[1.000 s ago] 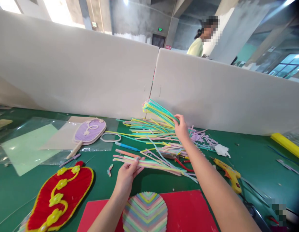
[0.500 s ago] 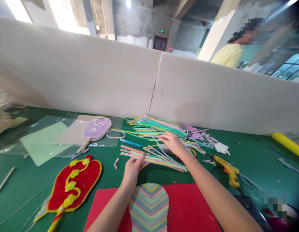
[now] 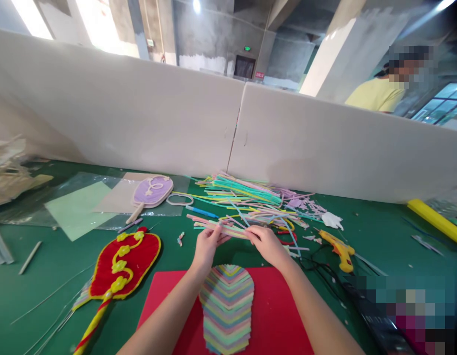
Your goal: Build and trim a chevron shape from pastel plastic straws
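Note:
A bundle of pastel pipe cleaners (image 3: 233,230) stretches between my two hands, just above the green table. My left hand (image 3: 209,245) is closed around its left part, thumb on top, with pink and green ends sticking out to the left. Further right, the fingers of my right hand (image 3: 265,245) pinch the same bundle. Below my hands, an oval panel of striped pastel chevrons (image 3: 228,310) lies on a red board (image 3: 282,315). Behind them is a loose pile of pipe cleaners (image 3: 246,190) in green, yellow, pink and lilac.
Left lie a red fan with yellow flowers (image 3: 126,264) and a lilac fan (image 3: 153,191). A blue pen (image 3: 202,212) rests behind my left hand. Right are a yellow glue gun (image 3: 338,250), red-handled scissors (image 3: 288,240) and dark cables (image 3: 322,266). A white partition (image 3: 139,118) stands behind; beyond it, a person.
My right hand has come down from the pile to the bundle and now grips it beside my left hand. The person behind the partition has shifted right.

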Motion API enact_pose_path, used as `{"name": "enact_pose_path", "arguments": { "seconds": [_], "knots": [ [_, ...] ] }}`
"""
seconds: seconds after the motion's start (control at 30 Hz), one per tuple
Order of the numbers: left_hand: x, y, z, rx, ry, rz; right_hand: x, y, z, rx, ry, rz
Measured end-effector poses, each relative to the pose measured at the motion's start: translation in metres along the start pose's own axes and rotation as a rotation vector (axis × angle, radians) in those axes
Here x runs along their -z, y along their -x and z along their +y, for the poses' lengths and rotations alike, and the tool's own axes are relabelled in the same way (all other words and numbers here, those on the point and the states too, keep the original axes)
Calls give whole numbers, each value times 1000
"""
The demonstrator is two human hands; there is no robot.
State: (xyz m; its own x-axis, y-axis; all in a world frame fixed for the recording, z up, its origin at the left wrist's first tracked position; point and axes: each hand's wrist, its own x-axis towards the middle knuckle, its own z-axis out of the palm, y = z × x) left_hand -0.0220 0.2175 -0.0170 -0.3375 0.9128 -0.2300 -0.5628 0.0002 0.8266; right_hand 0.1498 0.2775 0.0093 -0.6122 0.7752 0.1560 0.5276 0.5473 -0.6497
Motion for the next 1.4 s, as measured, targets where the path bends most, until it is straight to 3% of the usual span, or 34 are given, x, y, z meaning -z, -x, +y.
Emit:
{"name": "enact_pose_path", "arguments": {
  "seconds": [0.17,0.3,0.4,0.6,0.83,0.97,1.17,1.4],
  "knots": [
    [4,13,19,-92,-42,19,18,27,10,-41,35,30],
    [13,34,24,-20,-140,5,24,49,11,-73,47,25],
    [21,50,18,10,-147,8,19,61,3,-93,47,-4],
    [29,74,2,-75,-110,-20,1,76,-28,-54,78,47],
    [35,95,2,-166,-135,10,-19,86,-54,-64,151,73],
    [42,97,1,-197,-185,-4,-31,90,-55,-11,181,104],
    [49,82,-3,-224,-364,-98,-35,90,-39,144,167,255],
    [52,87,-4,-202,-453,-136,-31,92,-30,176,137,240]
  ]
}}
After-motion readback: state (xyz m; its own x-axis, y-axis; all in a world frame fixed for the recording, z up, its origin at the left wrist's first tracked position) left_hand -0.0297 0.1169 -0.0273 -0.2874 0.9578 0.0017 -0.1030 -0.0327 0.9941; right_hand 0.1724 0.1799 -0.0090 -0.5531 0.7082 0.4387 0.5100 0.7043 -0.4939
